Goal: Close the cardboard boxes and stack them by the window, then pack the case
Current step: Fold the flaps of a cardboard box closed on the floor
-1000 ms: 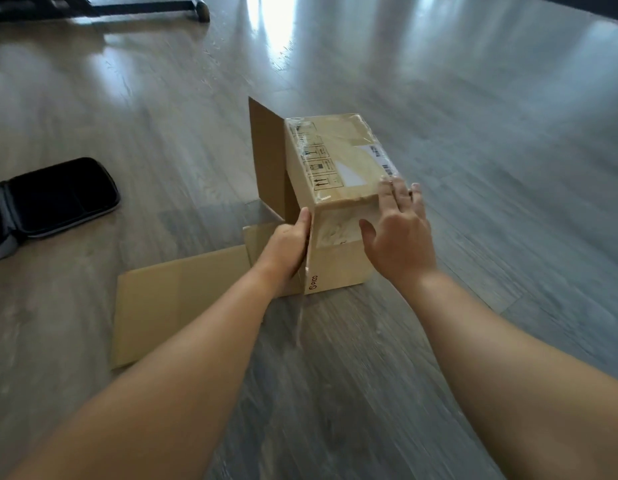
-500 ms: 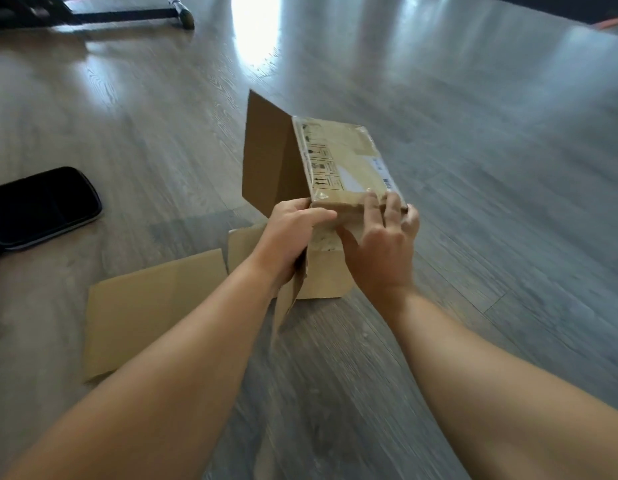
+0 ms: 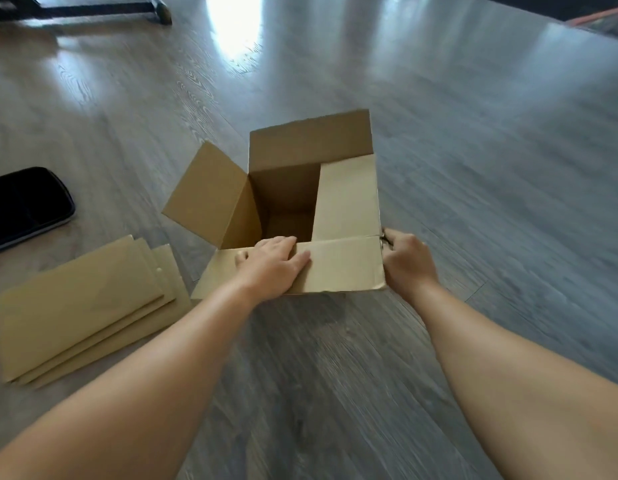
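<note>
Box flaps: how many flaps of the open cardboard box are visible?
4: left flap raised, far flap upright, right flap folded inward, near flap under the left hand.

A black case point(image 3: 25, 207) is cut off by the left edge, a dark metal stand point(image 3: 92, 10) by the top edge, the right hand point(image 3: 406, 263) hides its fingertips behind the cardboard box point(image 3: 342, 263) corner, and the box's floor lies mostly in shadow.
</note>
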`<state>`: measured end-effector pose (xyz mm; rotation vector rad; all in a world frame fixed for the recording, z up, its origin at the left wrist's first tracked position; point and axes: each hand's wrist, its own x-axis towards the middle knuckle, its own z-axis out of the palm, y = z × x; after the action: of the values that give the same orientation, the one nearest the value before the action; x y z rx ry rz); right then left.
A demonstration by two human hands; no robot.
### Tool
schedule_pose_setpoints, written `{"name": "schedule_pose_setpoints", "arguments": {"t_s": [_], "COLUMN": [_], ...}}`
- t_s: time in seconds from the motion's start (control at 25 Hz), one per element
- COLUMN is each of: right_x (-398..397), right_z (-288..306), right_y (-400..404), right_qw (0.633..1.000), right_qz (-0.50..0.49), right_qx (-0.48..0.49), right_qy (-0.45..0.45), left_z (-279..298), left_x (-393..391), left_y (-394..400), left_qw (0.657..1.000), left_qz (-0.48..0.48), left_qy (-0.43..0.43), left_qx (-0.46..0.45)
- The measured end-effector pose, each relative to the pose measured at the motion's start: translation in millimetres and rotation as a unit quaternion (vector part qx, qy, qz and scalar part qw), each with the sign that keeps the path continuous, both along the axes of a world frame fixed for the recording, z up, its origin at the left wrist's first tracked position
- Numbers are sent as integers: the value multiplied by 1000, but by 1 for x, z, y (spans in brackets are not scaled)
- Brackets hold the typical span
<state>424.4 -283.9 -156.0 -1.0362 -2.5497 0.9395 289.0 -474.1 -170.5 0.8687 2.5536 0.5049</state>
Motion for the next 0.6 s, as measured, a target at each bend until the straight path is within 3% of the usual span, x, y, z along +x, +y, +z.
{"name": "schedule_pose_setpoints", "arguments": {"t_s": [0.08,0.16,0.32,0.48,0.6], "right_x": [4,1,-16,-39,-54], "right_z": [-4,-7,-15,-36,-46], "right_y": [6,7,-23,-76,-101], "right_qw": [995,993,994,953,917], "right_qz": [-2,4,84,236,276], "right_qx": [-96,-121,21,126,181], "right_qy": [17,19,-61,-144,-223], "left_z": [-15,-27,-45,-49,-49], "left_x": [-10,-13,-15,-30,-36], "left_y": [-12,-25,-42,-60,-73], "left_qw": [999,997,992,985,983], "left_qz": [-7,-36,-34,21,25], "left_qy": [11,21,88,93,124], "left_qx": [-33,-68,-85,-140,-133]}}
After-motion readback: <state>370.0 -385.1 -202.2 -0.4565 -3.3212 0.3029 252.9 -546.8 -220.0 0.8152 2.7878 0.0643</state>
